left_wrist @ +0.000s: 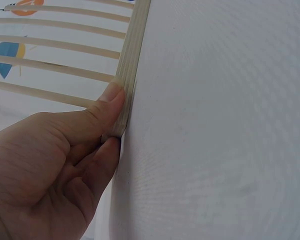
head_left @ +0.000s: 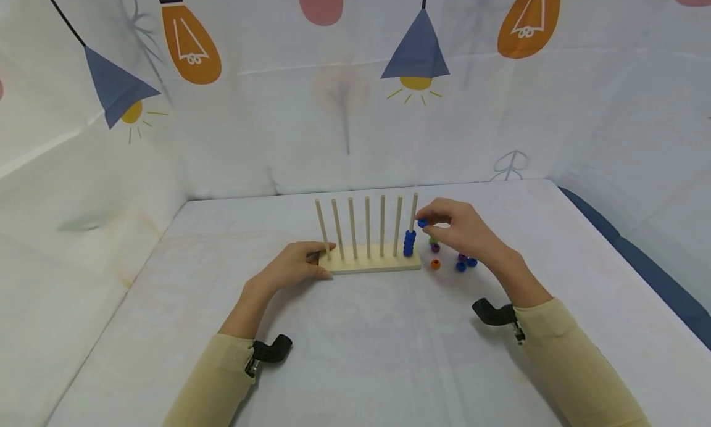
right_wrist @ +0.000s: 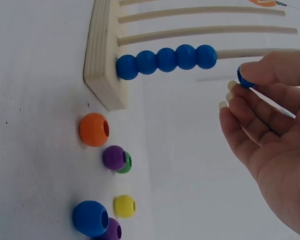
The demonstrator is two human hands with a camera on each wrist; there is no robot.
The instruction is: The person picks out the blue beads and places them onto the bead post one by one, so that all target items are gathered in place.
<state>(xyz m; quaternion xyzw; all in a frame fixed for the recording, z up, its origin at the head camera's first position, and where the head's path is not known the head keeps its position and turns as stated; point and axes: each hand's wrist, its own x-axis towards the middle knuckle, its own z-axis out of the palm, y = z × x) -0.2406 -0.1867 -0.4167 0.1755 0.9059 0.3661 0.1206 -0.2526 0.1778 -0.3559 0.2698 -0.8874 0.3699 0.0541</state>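
A pale wooden base (head_left: 369, 265) with a row of several upright pegs stands on the table. My left hand (head_left: 290, 265) grips its left end, the thumb (left_wrist: 111, 92) lying along the front edge in the left wrist view. Several blue beads (right_wrist: 166, 60) are stacked on the rightmost peg (head_left: 413, 211). Beside the upper part of that peg, my right hand (head_left: 458, 226) pinches another blue bead (right_wrist: 245, 78) between thumb and fingertips. This bead is apart from the stack, off the peg. The other pegs carry no beads.
Loose beads lie right of the base: an orange bead (right_wrist: 93, 129), a purple bead (right_wrist: 113, 157), a green bead (right_wrist: 126, 164), a yellow bead (right_wrist: 124, 206) and blue beads (head_left: 461, 266). A white cloth covers the table (head_left: 355, 353); printed white curtains (head_left: 266, 124) hang behind.
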